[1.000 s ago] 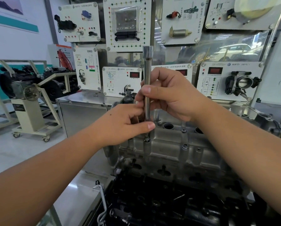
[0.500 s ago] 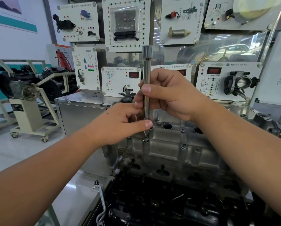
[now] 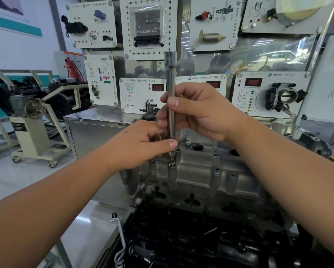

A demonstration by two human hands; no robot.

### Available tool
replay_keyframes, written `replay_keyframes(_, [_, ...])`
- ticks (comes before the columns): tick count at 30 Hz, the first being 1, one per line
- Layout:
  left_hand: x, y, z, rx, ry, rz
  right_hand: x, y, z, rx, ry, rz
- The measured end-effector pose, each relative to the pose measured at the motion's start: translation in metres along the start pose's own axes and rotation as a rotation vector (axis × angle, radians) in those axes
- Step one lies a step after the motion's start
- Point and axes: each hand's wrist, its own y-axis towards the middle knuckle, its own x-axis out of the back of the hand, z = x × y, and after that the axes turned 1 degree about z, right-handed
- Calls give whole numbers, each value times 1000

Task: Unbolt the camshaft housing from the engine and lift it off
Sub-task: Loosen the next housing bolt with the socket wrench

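- Steel extension bar stands upright, its lower tip seated on a bolt at the near left edge of the camshaft housing.
- Right hand grips the bar mid-shaft, fingers curled round it.
- Left hand pinches the bar's lower end just above the bolt.
- Cast-aluminium housing sits on top of the dark engine, in front of the training panels.

An extension bar stood upright on the camshaft housing, the right hand above the left hand, display boards behind.
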Motion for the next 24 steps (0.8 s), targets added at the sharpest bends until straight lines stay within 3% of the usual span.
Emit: replay_keyframes(24, [0, 3, 2, 12, 0, 13, -4, 0, -1, 39, -37, -24])
